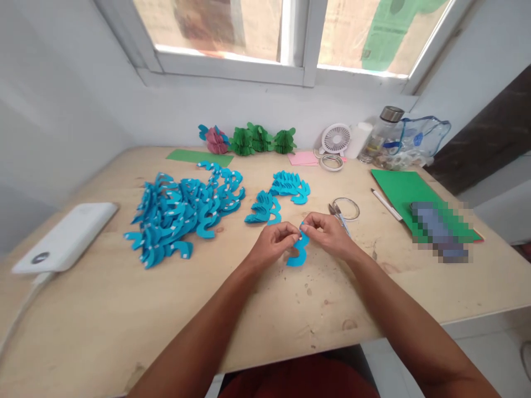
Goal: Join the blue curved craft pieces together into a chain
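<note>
My left hand (pixel 271 242) and my right hand (pixel 327 231) meet over the middle of the wooden table (pixel 249 309). Both pinch the top of one curved blue paper cut-out (pixel 299 251), which hangs down between them just above the tabletop. A big heap of the same blue cut-outs with small white patches (pixel 182 213) lies to the left. Two smaller stacks of plain blue cut-outs (pixel 277 196) lie just beyond my hands.
A white power bank (pixel 66 236) with a cable lies far left. Scissors (pixel 339 216) and a tape ring (pixel 346 208) sit right of my hands, then a pen (pixel 386 204) and green sheets (pixel 410 196). Paper decorations (pixel 253 139), a small fan (pixel 336 138) and a jar (pixel 384 132) line the wall.
</note>
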The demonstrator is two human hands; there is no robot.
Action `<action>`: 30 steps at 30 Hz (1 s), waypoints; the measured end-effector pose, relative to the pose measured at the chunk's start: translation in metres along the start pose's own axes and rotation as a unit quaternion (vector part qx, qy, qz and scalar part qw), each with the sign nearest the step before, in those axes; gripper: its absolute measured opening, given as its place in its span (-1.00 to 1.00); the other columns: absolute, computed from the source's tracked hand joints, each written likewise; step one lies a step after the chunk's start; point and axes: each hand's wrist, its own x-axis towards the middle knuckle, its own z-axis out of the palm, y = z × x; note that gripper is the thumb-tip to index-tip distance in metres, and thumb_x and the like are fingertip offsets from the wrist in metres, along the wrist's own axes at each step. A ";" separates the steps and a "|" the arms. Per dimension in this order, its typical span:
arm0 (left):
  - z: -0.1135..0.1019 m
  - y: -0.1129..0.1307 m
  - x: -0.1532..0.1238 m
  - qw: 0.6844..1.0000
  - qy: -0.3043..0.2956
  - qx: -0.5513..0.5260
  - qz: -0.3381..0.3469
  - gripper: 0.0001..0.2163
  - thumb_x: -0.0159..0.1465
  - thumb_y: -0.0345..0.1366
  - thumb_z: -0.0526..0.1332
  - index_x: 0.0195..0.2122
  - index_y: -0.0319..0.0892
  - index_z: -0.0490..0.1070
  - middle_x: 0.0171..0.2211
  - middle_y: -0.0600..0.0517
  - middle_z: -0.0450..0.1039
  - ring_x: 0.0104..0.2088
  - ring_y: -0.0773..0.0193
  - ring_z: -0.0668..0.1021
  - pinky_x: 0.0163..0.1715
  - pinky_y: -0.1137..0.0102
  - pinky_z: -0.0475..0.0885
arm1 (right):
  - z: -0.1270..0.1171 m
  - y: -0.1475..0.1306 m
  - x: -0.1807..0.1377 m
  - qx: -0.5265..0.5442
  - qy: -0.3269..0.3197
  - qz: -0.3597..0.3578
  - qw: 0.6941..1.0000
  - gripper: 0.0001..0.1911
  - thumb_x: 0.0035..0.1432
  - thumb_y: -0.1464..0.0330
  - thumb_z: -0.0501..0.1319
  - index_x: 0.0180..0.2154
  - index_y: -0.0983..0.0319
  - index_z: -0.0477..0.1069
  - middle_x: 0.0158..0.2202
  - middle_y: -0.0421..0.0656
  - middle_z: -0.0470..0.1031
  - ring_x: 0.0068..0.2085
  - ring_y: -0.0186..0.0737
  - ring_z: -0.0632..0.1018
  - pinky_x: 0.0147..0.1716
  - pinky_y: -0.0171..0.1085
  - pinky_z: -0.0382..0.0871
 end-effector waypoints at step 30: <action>-0.002 -0.020 0.003 0.894 0.201 0.388 0.102 -0.79 0.15 -0.24 0.09 -0.25 -0.18 0.40 -0.38 0.00 0.46 -0.50 0.30 0.46 -0.45 0.39 0.36 | -0.054 0.023 -0.006 -0.441 0.064 0.200 0.873 -0.72 0.11 0.41 0.04 -0.12 0.21 0.35 -0.26 0.01 0.51 -0.26 -0.06 0.53 -0.42 -0.25 0.23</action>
